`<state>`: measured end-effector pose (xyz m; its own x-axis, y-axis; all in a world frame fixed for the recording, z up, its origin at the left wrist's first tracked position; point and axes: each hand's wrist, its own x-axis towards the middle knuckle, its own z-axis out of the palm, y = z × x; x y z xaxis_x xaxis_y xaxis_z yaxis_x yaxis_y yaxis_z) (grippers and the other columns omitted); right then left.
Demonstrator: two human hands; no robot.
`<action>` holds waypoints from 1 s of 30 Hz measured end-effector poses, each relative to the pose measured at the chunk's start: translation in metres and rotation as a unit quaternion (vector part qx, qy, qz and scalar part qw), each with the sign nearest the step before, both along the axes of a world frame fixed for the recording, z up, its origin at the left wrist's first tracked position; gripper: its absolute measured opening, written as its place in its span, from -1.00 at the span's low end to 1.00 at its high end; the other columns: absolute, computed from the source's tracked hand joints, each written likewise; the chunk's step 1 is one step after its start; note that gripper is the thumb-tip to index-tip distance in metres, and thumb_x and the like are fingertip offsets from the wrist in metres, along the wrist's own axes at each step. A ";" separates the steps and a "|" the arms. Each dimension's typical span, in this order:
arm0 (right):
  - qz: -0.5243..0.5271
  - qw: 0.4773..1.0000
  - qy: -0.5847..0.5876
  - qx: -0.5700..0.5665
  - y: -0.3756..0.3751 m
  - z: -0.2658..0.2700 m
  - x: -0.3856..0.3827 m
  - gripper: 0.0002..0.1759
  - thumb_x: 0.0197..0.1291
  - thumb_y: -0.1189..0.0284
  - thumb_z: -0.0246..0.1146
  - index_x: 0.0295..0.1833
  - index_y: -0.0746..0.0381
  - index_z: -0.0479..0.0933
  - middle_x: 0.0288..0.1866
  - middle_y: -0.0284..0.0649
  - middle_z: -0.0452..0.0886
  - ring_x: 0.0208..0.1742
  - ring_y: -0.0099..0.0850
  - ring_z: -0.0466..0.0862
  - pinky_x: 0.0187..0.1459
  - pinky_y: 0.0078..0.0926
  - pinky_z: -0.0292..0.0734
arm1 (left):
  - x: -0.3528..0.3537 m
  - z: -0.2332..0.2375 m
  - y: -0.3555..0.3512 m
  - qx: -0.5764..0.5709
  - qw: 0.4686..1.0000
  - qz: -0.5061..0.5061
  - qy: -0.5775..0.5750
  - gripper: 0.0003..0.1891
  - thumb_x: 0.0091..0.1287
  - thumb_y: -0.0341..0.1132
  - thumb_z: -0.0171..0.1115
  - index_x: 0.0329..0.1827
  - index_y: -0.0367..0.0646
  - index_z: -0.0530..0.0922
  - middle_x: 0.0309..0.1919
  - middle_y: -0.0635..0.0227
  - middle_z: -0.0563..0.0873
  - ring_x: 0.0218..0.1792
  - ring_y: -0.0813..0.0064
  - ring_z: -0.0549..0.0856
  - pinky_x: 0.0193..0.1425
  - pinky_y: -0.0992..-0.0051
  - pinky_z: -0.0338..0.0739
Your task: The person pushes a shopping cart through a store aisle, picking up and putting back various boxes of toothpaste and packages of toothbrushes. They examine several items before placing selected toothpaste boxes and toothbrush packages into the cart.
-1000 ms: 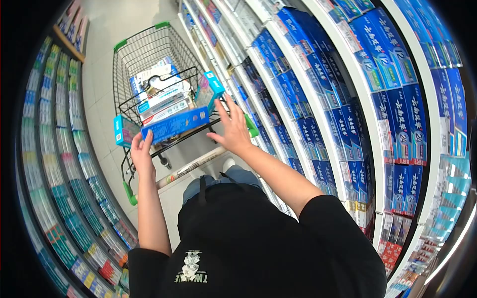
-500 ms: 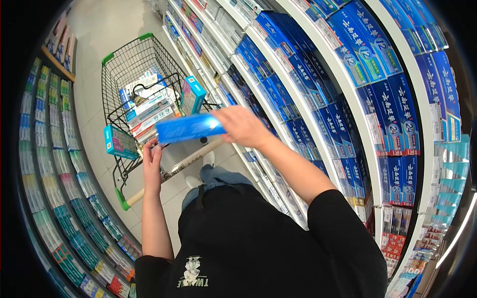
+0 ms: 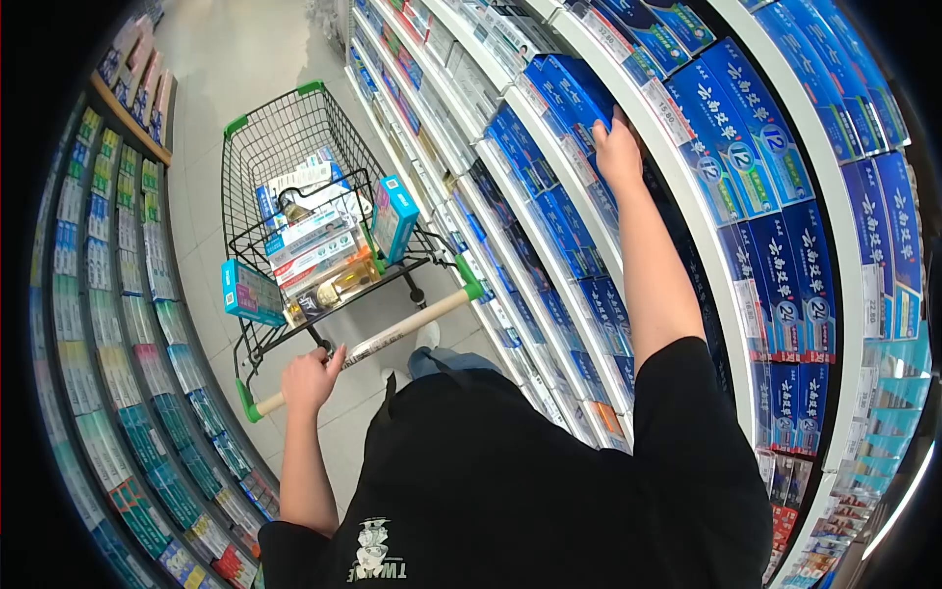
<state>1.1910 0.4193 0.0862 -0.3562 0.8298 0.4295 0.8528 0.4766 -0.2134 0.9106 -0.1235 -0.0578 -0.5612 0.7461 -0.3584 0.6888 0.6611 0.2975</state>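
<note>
My left hand [image 3: 312, 378] is closed round the left part of the pale handle [image 3: 392, 332] of the shopping cart [image 3: 235, 187]. My right hand [image 3: 620, 155] reaches into a shelf on the right, its thumb and fingers at the near end of a blue box [image 3: 579, 86]; the far fingertips are hidden. That box lies among other blue boxes on the shelf. In the cart are a white and red box [image 3: 314, 257], other packages and a golden bottle [image 3: 348, 280]. Teal boxes hang at its left [image 3: 253, 293] and right [image 3: 394, 218] sides.
Shelves of blue boxes [image 3: 721, 133] curve along the right, with white price rails. Another shelf of green and teal packages [image 3: 147, 432] lines the left. Tiled floor [image 3: 196, 177] runs between them, and my shoes show behind the cart handle.
My right hand has moved right, from over the cart to the shelf, with the blue box. My left hand has left the box's end and moved down onto the handle.
</note>
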 end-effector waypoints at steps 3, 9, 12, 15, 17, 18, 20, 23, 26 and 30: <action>0.023 1.000 0.003 -0.007 0.027 -0.006 -0.001 -0.22 0.52 0.07 0.13 0.63 0.40 0.30 0.53 0.32 0.47 0.61 0.16 0.41 0.62 -0.12 0.23 | -0.005 0.000 0.003 0.002 1.000 0.013 -0.012 -0.34 0.46 0.34 0.17 -0.44 -0.12 0.75 -0.52 0.04 0.76 -0.35 -0.07 0.79 -0.20 0.04 0.65; 0.022 0.998 -0.050 0.012 0.051 -0.012 -0.011 -0.23 0.52 0.07 0.16 0.61 0.40 0.33 0.59 0.29 0.40 0.64 0.13 0.37 0.65 -0.15 0.18 | -0.012 0.004 0.010 -0.021 0.998 0.009 -0.050 -0.32 0.45 0.37 0.16 -0.41 -0.13 0.75 -0.44 0.02 0.79 -0.27 -0.09 0.79 -0.14 0.01 0.64; 0.033 0.999 -0.032 0.007 0.036 -0.009 -0.015 -0.18 0.53 0.05 0.19 0.63 0.44 0.28 0.61 0.32 0.36 0.66 0.17 0.32 0.66 -0.10 0.17 | -0.016 0.006 0.014 -0.031 0.996 0.010 -0.079 -0.30 0.44 0.39 0.15 -0.40 -0.15 0.73 -0.42 0.02 0.79 -0.25 -0.09 0.79 -0.14 0.01 0.64; 0.108 0.956 -0.041 0.269 -0.041 -0.003 -0.044 -0.54 0.46 0.18 0.33 0.33 0.20 0.62 0.23 0.03 0.69 0.17 -0.01 0.69 0.24 -0.01 0.54 | -0.015 0.005 0.014 -0.001 0.994 0.032 -0.105 -0.36 0.42 0.34 0.24 -0.38 -0.16 0.69 -0.45 0.10 0.77 -0.29 -0.04 0.78 -0.15 0.03 0.63; 0.289 0.952 0.016 0.099 -0.084 -0.032 -0.057 -0.67 0.37 0.33 0.38 0.18 0.20 0.67 0.18 -0.08 0.73 0.13 -0.09 0.70 0.20 -0.10 0.54 | -0.015 0.006 0.019 0.123 0.976 0.093 -0.153 -0.50 0.43 0.15 0.36 -0.36 -0.18 0.66 -0.43 0.16 0.76 -0.28 0.04 0.77 -0.10 0.06 0.62; 0.347 0.935 0.033 0.060 -0.107 -0.059 -0.063 -0.71 0.34 0.38 0.39 0.13 0.21 0.67 0.14 -0.11 0.73 0.11 -0.09 0.69 0.18 -0.10 0.54 | -0.019 0.000 0.025 0.205 0.965 0.115 -0.116 -0.56 0.42 0.07 0.40 -0.30 -0.18 0.67 -0.34 0.17 0.77 -0.21 0.06 0.76 -0.05 0.07 0.62; 0.441 0.896 0.044 -0.036 -0.159 -0.113 -0.073 -0.76 0.33 0.42 0.39 0.07 0.21 0.67 0.05 -0.13 0.72 0.06 -0.09 0.69 0.14 -0.10 0.54 | -0.035 -0.028 0.033 0.293 0.946 0.131 0.031 -0.65 0.42 -0.01 0.43 -0.14 -0.17 0.69 -0.16 0.17 0.78 -0.10 0.08 0.75 0.02 0.09 0.62; 0.486 0.861 0.050 -0.143 -0.221 -0.144 -0.091 -0.80 0.38 0.35 0.38 0.00 0.22 0.64 0.01 -0.17 0.71 0.07 -0.13 0.69 0.14 -0.14 0.55 | -0.066 -0.069 0.048 0.196 0.955 0.161 0.153 -0.51 0.40 0.07 0.46 0.14 -0.16 0.70 0.08 0.15 0.77 0.08 0.06 0.74 0.10 0.10 0.64; 0.485 0.851 -0.005 -0.202 -0.243 -0.169 -0.095 -0.78 0.43 0.28 0.35 -0.02 0.22 0.64 -0.02 -0.19 0.70 0.08 -0.15 0.69 0.12 -0.17 0.57 | -0.086 -0.064 0.064 0.034 0.972 0.212 -0.096 -0.45 0.33 0.09 0.55 0.09 -0.24 0.72 -0.04 0.11 0.85 0.01 0.18 0.82 0.06 0.19 0.68; 0.473 0.854 -0.018 -0.214 -0.236 -0.169 -0.093 -0.75 0.47 0.23 0.32 -0.02 0.21 0.64 -0.03 -0.20 0.70 0.08 -0.16 0.69 0.12 -0.19 0.59 | -0.102 -0.069 0.062 0.076 0.965 0.212 -0.133 -0.55 0.23 -0.18 0.69 0.03 -0.24 0.68 -0.14 0.22 0.86 -0.14 0.46 0.79 0.01 0.42 0.65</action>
<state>1.0978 0.1834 -0.0828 -0.9611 0.2421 0.1330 0.1393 0.8406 -0.5235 0.8088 -0.0614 -0.1266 -0.7309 0.5243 -0.4369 0.2511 0.8018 0.5423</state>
